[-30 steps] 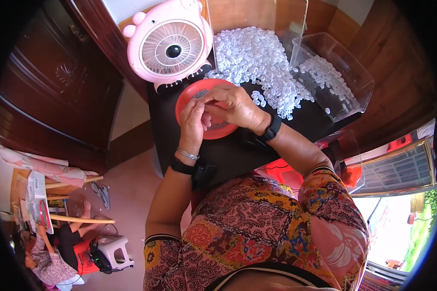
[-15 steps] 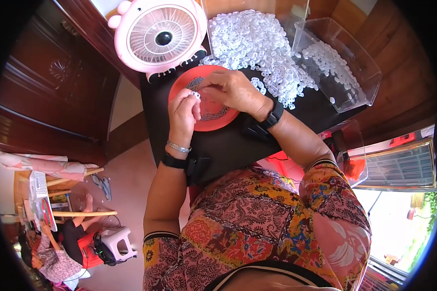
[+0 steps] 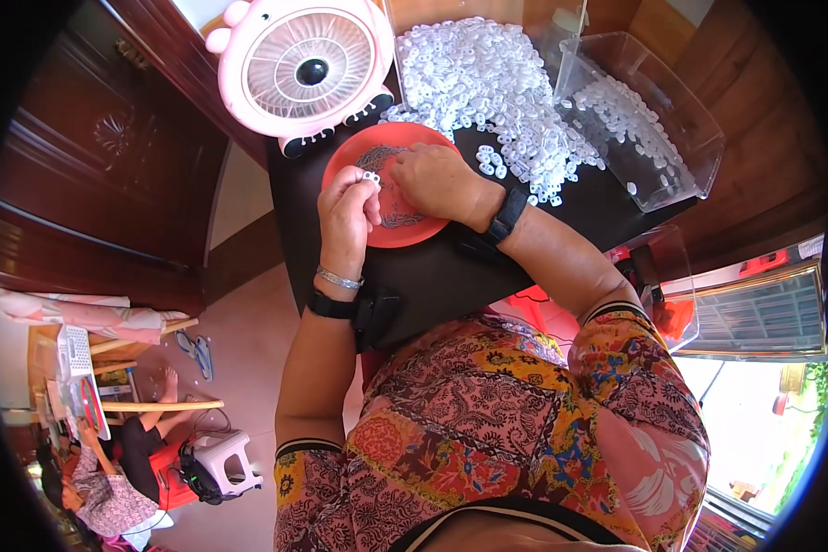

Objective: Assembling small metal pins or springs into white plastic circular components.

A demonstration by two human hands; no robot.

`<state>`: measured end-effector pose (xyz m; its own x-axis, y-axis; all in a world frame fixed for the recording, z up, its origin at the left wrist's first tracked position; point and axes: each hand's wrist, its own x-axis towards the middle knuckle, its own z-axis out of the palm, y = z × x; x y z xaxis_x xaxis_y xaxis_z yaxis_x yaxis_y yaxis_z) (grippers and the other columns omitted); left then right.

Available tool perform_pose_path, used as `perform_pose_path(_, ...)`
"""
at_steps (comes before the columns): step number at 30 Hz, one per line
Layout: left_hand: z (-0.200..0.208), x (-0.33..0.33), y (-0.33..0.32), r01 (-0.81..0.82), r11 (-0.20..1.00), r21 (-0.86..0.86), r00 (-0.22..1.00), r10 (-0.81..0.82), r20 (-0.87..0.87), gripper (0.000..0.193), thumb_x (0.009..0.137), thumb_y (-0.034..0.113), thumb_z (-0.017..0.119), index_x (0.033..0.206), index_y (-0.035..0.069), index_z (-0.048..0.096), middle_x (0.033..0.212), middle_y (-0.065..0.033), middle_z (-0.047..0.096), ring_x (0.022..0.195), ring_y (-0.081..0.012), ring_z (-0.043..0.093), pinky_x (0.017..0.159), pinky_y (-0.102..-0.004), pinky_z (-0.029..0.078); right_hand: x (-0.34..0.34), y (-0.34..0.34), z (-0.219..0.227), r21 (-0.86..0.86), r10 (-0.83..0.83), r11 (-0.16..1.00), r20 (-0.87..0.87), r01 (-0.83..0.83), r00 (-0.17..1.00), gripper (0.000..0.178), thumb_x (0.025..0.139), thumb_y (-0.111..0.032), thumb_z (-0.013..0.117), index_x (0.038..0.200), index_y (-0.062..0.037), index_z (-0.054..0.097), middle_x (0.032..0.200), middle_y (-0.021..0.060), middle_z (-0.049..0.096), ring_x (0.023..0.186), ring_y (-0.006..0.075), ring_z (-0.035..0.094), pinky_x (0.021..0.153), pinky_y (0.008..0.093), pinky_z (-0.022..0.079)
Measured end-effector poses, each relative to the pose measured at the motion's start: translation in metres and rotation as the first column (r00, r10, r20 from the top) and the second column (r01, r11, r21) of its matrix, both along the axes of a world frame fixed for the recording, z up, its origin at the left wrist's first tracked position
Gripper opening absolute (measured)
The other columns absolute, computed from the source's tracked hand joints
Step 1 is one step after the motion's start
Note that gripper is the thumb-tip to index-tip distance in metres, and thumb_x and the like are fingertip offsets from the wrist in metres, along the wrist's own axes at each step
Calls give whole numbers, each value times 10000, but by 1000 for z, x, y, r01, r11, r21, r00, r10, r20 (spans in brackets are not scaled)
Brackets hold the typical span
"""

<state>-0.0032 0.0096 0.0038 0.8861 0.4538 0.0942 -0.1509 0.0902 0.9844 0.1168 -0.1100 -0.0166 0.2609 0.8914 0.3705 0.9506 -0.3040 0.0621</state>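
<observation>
Between thumb and fingertips, my left hand pinches a small white plastic piece with holes above the left side of a round red-orange plate. Small thin grey metal pieces, like screws or pins, lie around inside that plate. My right hand is lowered over the plate's right half, back of the hand up and fingers curled down to its bottom. Whatever its fingertips grip is hidden under the hand. A few loose white pieces lie on the black table to the right of the plate.
A big heap of white plastic pieces covers the table's far side. A clear plastic bin with more pieces stands at the right. At the far left is a pink fan. Another person sits at lower left, near a stool.
My right hand has moved away from the white piece in my left hand and down into the plate, its fingers now curled under. My left hand stays nearly still, pinching the piece.
</observation>
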Motion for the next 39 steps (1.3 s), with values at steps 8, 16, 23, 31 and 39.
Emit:
perform_pose_path(8,1,-1,1,1,1000,-8,1000,-1,-12,125,820,116,510,723,44,538,569,6,481,450,-61,420,400,-195,303,10,-4,5,227,83,973,-248,-25,965,116,768,-135,559,815,-32,583,778,143,602,763,320,594,685,415,484)
perform_pose_path(16,2,-1,2,-9,996,-91,997,16,78,107,821,68,503,731,16,529,591,-7,467,476,-68,420,426,-203,332,10,-16,14,184,84,982,-227,-42,970,129,784,-181,587,799,-53,599,796,117,597,771,302,597,683,398,483)
perform_pose_path(23,3,-1,1,-33,997,-73,999,35,31,112,815,75,507,728,11,535,588,-11,476,475,-70,424,428,-205,340,1,-7,5,-32,16,999,49,-14,999,116,758,-170,572,781,-66,617,802,83,613,811,244,601,723,349,473)
perform_pose_path(31,1,0,0,-13,997,-71,1000,15,27,106,810,70,505,723,18,535,589,-8,480,475,-68,424,428,-205,336,5,-5,0,83,37,996,-73,-31,997,138,749,-167,573,788,-37,600,788,118,609,767,281,601,703,383,479)
perform_pose_path(39,2,0,-2,-9,998,-56,1000,10,14,102,807,72,509,720,24,534,584,-5,479,464,-69,429,423,-201,327,5,-10,20,303,148,953,-528,23,836,129,755,-81,578,833,21,560,800,154,622,724,314,619,661,363,494)
